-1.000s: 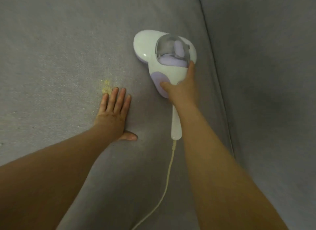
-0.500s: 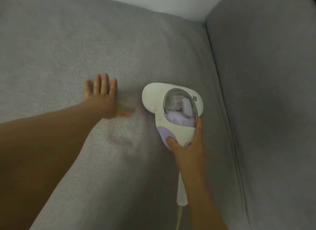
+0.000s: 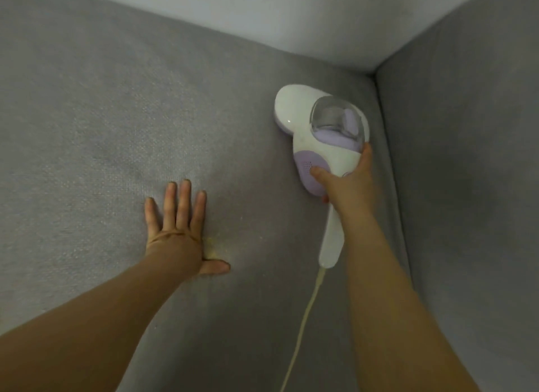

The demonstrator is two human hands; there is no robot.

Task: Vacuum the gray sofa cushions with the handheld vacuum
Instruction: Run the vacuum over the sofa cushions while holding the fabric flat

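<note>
1. A gray sofa cushion [image 3: 102,114] fills most of the view. A second gray cushion [image 3: 466,187] rises at the right. The two meet in a dark seam that runs from the far corner toward the near right. A pale, plain wall [image 3: 291,18] shows beyond the far edge.
2. The fabric is a fine, even weave with a faint sheen left of centre.
3. The handheld vacuum [image 3: 309,135] is smooth white plastic with a rounded head. It carries a clear domed dust cup [image 3: 332,117] with lilac parts inside and a lilac oval panel [image 3: 307,174]. A slim white handle [image 3: 331,240] tapers toward the near side.
4. The vacuum's head lies on the seat cushion at the far right, close to the seam and the corner. A cream cord [image 3: 303,327] trails from the handle off the near edge.
5. The right hand [image 3: 347,184] grips the vacuum where body meets handle. Its thumb is on the lilac panel and a finger lies along the right flank.
6. The left hand [image 3: 175,231] lies palm down on the seat cushion with its fingers straight and the thumb out to the right, holding nothing.
7. A small yellowish patch of crumbs [image 3: 210,247] sits right by the left hand, between forefinger base and thumb. It is well apart from the vacuum's head.
</note>
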